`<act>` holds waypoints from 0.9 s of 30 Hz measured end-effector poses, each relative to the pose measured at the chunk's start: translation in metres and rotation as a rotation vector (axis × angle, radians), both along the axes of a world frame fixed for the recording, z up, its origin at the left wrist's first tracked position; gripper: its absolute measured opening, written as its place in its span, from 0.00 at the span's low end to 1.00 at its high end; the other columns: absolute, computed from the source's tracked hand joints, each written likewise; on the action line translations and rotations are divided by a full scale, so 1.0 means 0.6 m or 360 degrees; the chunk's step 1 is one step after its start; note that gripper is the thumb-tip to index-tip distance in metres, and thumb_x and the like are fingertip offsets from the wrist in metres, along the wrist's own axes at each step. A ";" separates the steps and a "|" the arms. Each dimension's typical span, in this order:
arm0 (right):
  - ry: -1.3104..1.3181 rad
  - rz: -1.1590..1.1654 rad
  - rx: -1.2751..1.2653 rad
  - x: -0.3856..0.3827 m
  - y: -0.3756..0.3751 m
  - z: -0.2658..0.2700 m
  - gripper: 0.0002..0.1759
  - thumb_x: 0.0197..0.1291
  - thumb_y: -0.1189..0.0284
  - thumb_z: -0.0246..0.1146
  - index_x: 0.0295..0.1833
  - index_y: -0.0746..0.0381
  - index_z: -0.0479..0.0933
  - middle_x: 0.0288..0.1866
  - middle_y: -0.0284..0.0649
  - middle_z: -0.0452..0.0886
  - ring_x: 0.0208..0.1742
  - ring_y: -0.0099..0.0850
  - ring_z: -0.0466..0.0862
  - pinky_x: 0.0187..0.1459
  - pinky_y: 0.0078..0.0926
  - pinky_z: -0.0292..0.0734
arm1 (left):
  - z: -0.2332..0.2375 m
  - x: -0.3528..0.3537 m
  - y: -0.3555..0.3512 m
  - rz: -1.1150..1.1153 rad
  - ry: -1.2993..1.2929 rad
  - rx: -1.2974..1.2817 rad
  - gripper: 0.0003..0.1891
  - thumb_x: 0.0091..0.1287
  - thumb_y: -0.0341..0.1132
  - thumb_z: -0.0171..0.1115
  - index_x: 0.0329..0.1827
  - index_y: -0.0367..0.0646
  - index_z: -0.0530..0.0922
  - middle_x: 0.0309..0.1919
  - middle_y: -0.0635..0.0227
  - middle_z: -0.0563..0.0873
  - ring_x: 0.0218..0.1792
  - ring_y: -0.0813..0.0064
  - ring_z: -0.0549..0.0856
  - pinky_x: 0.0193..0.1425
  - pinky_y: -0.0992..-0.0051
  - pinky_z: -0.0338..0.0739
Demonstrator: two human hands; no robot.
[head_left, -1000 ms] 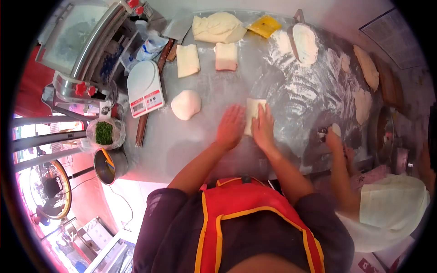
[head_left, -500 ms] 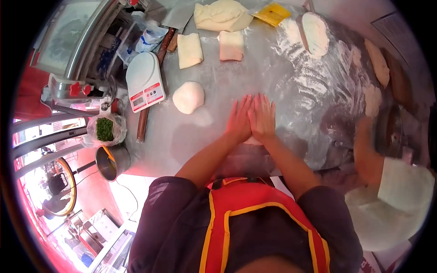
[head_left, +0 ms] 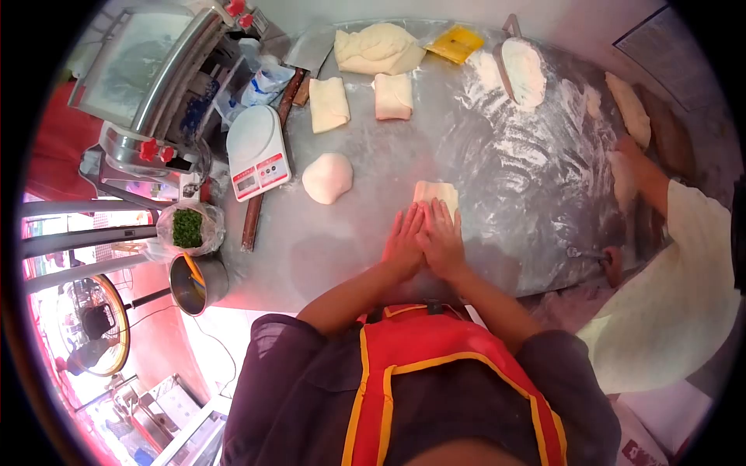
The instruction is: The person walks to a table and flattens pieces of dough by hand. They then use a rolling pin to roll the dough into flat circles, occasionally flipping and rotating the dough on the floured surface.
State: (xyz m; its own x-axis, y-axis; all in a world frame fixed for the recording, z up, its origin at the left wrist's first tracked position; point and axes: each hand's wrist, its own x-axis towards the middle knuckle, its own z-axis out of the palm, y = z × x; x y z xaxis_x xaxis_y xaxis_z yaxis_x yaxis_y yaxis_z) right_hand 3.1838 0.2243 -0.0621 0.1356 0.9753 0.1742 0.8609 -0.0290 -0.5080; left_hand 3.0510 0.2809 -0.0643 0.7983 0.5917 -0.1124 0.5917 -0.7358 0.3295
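Note:
My left hand [head_left: 404, 242] and my right hand [head_left: 441, 239] lie side by side, palms down, fingers stretched forward and touching each other. Their fingertips rest on the near part of a flat piece of dough [head_left: 435, 191] on the metal table [head_left: 373, 163]; the part under the hands is hidden. A round ball of dough [head_left: 327, 178] sits to the left. Farther back lie two folded dough pieces, one at left [head_left: 329, 105] and one at right [head_left: 393, 97], with a large dough mass [head_left: 378, 49] behind them.
At left stand a white scale [head_left: 257, 151], a bag of chopped greens [head_left: 187, 228] and a metal pot [head_left: 198, 284]. A yellow packet [head_left: 455, 44] and a flour container [head_left: 524, 74] are at the back. A co-worker's arm [head_left: 646, 175] reaches over dough at right.
My hands have drawn back toward me, and the far part of the dough piece now shows beyond the fingertips. The co-worker's arm has moved farther back. The camera view has shifted slightly.

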 end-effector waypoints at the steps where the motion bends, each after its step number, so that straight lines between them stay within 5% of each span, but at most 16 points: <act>1: 0.0077 -0.0081 0.0073 0.012 0.011 0.004 0.38 0.65 0.62 0.60 0.77 0.65 0.57 0.75 0.57 0.62 0.76 0.50 0.63 0.75 0.52 0.53 | -0.007 0.002 0.014 0.0189 -0.0282 -0.0143 0.35 0.70 0.42 0.54 0.77 0.36 0.57 0.76 0.48 0.60 0.77 0.52 0.59 0.79 0.54 0.51; 3: 0.0498 -0.0341 -0.0022 0.051 0.039 -0.004 0.35 0.65 0.67 0.62 0.75 0.66 0.60 0.70 0.55 0.69 0.70 0.46 0.71 0.68 0.44 0.65 | -0.033 0.009 0.054 0.0553 -0.0832 -0.0451 0.33 0.69 0.40 0.59 0.74 0.34 0.64 0.71 0.44 0.69 0.71 0.50 0.69 0.74 0.57 0.63; 5: 0.1188 -0.0712 -0.0363 0.102 0.079 -0.035 0.32 0.63 0.72 0.64 0.71 0.68 0.65 0.64 0.52 0.77 0.61 0.38 0.80 0.57 0.35 0.78 | 0.022 0.039 0.113 0.1020 -0.0824 -0.0693 0.26 0.67 0.39 0.63 0.64 0.31 0.73 0.58 0.42 0.80 0.59 0.48 0.80 0.62 0.60 0.74; 8: 0.1143 -0.0665 -0.0599 0.122 0.133 -0.035 0.22 0.54 0.66 0.70 0.52 0.66 0.79 0.45 0.46 0.85 0.42 0.35 0.85 0.44 0.30 0.80 | 0.028 0.084 0.154 0.1026 -0.0586 -0.0964 0.21 0.66 0.38 0.64 0.57 0.31 0.78 0.52 0.45 0.84 0.55 0.49 0.82 0.57 0.60 0.77; 11: 0.0977 -0.0393 -0.0718 0.112 0.123 0.033 0.16 0.56 0.69 0.68 0.49 0.65 0.81 0.50 0.49 0.83 0.48 0.40 0.84 0.51 0.35 0.78 | 0.054 0.079 0.184 0.0764 -0.0214 -0.1430 0.23 0.63 0.38 0.67 0.60 0.37 0.78 0.55 0.51 0.84 0.56 0.55 0.83 0.61 0.62 0.77; 14: 0.0299 -0.0043 0.0128 0.077 0.038 0.039 0.19 0.60 0.71 0.65 0.56 0.65 0.79 0.58 0.52 0.80 0.59 0.46 0.80 0.62 0.40 0.73 | 0.031 0.029 0.125 0.0294 -0.0754 -0.0279 0.21 0.63 0.36 0.66 0.59 0.41 0.79 0.56 0.52 0.84 0.56 0.54 0.83 0.61 0.61 0.77; 20: -0.0058 0.0241 0.0173 0.039 -0.040 0.034 0.29 0.65 0.71 0.60 0.70 0.69 0.68 0.70 0.58 0.71 0.74 0.54 0.67 0.74 0.49 0.60 | -0.006 -0.019 -0.005 -0.0041 -0.0639 0.0092 0.22 0.67 0.31 0.53 0.64 0.36 0.76 0.68 0.51 0.75 0.72 0.56 0.71 0.76 0.60 0.64; 27: -0.0122 0.0163 0.0069 0.039 -0.016 0.035 0.26 0.66 0.68 0.60 0.67 0.67 0.71 0.68 0.54 0.74 0.71 0.51 0.70 0.73 0.48 0.62 | 0.009 -0.003 0.013 -0.0042 -0.0473 0.0100 0.22 0.68 0.31 0.52 0.65 0.35 0.75 0.70 0.51 0.73 0.74 0.59 0.69 0.77 0.61 0.61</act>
